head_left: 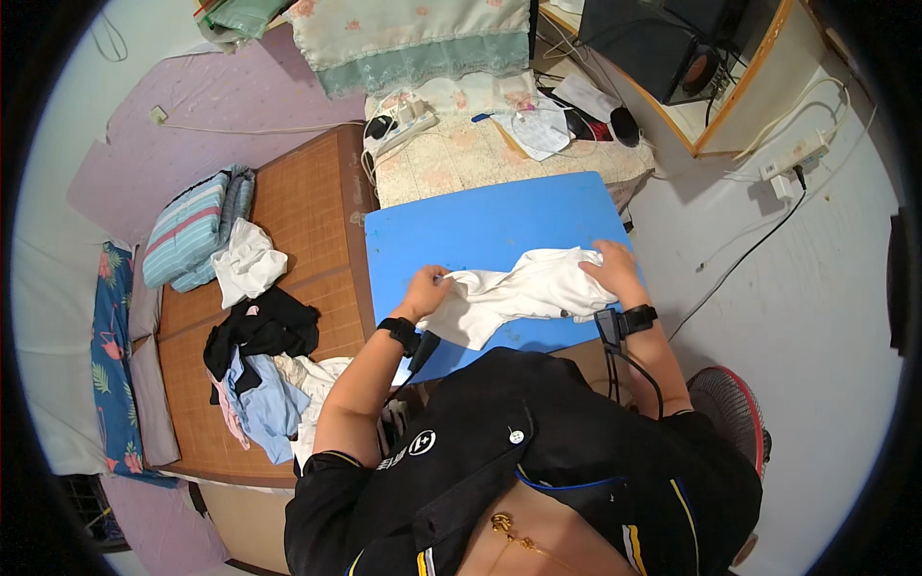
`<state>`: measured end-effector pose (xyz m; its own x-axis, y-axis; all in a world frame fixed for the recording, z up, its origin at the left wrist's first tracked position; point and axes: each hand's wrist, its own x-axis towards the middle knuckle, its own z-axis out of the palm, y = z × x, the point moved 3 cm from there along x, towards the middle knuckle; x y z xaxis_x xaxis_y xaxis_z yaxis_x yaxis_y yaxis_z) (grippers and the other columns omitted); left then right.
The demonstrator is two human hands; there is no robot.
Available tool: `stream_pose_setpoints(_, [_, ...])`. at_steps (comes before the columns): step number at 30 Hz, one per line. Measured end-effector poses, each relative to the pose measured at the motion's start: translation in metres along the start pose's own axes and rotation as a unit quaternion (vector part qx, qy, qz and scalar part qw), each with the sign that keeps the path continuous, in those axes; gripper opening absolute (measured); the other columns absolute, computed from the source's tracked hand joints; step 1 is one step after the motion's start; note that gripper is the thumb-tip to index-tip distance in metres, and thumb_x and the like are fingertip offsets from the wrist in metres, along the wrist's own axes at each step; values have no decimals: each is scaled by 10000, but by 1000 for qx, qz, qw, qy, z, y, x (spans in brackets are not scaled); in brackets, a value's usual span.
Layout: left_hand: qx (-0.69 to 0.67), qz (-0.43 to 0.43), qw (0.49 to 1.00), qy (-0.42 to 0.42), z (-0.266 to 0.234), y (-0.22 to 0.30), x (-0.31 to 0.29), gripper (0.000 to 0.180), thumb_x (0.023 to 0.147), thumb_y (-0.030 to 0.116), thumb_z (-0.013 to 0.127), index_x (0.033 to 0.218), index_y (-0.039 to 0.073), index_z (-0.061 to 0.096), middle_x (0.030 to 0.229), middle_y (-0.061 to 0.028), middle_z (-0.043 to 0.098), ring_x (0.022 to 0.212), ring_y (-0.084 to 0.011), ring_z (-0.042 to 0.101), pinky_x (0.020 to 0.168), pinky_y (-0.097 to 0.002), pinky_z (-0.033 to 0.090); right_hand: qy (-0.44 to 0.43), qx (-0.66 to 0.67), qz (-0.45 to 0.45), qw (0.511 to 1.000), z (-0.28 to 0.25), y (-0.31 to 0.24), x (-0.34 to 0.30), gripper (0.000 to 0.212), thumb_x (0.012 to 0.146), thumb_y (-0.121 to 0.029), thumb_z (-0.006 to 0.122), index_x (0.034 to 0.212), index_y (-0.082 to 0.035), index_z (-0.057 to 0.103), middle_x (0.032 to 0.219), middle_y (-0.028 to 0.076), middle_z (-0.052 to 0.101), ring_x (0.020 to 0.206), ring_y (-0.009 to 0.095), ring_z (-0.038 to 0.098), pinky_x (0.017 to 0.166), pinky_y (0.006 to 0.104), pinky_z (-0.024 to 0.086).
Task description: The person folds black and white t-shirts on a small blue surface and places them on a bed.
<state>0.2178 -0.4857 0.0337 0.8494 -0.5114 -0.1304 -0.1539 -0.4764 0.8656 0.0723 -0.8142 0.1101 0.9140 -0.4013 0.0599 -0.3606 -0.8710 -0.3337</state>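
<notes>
A crumpled white garment (523, 288) lies stretched sideways across a blue tabletop (461, 230) in front of me. What kind of garment it is, I cannot tell from its folds. My left hand (424, 291) is closed on its left end, fingers curled at the upper corner, while cloth hangs down toward the table's near edge. At the other end, my right hand (619, 273) grips the bunched fabric, fingers bent over the edge. A small dark spot shows on the cloth near the right hand. Both wrists carry black straps with devices.
To the left, a bed with a brown mat (298, 187) holds a heap of clothes (264, 384), another white garment (252, 264) and a folded striped quilt (197, 226). Beyond the table, a power strip (403, 130) and papers (538, 132) lie on a floral cover. A fan (725, 408) stands at right.
</notes>
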Motion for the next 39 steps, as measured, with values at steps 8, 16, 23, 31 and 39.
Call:
stream_pose_setpoints(8, [-206, 14, 975, 87, -7, 12, 1, 189, 892, 175, 459, 917, -9, 497, 685, -78, 534, 567, -139, 540, 485, -277, 479, -181, -35, 59, 981, 39, 38, 28, 453, 678, -293, 654, 1047, -44, 571, 1059, 174, 566, 1003, 325, 523, 858, 402, 405])
stream_pose_setpoints(16, [65, 96, 985, 131, -96, 101, -20, 182, 861, 177, 521, 846, -4, 535, 610, -126, 551, 536, -173, 517, 498, -299, 404, -112, 28, -10, 993, -50, 3, 30, 325, 704, -268, 647, 929, -35, 625, 924, 181, 605, 873, 329, 571, 751, 392, 448])
stream_pose_setpoints(23, [19, 50, 998, -32, -160, 140, -5, 190, 797, 186, 633, 772, 2, 591, 649, -15, 567, 525, -63, 504, 442, -197, 411, -26, 144, -68, 987, -91, -2, 74, 172, 651, -131, 679, 757, -21, 601, 785, 159, 601, 750, 319, 570, 680, 366, 449])
stream_pose_setpoints(31, [165, 261, 902, 301, -220, 210, 77, 194, 849, 179, 549, 826, -12, 569, 649, -167, 547, 571, -230, 536, 567, -303, 437, 278, 77, -129, 949, -160, -52, 183, 184, 769, -112, 484, 877, -46, 618, 878, 189, 584, 825, 356, 566, 696, 427, 457])
stream_pose_setpoints(39, [168, 442, 771, 425, -245, 302, -4, 134, 885, 106, 496, 888, -25, 527, 706, -81, 549, 639, -105, 482, 598, -224, 410, 450, 217, -237, 833, -284, -83, 126, 211, 841, -89, 455, 987, -5, 582, 926, 97, 606, 826, 181, 583, 744, 265, 439])
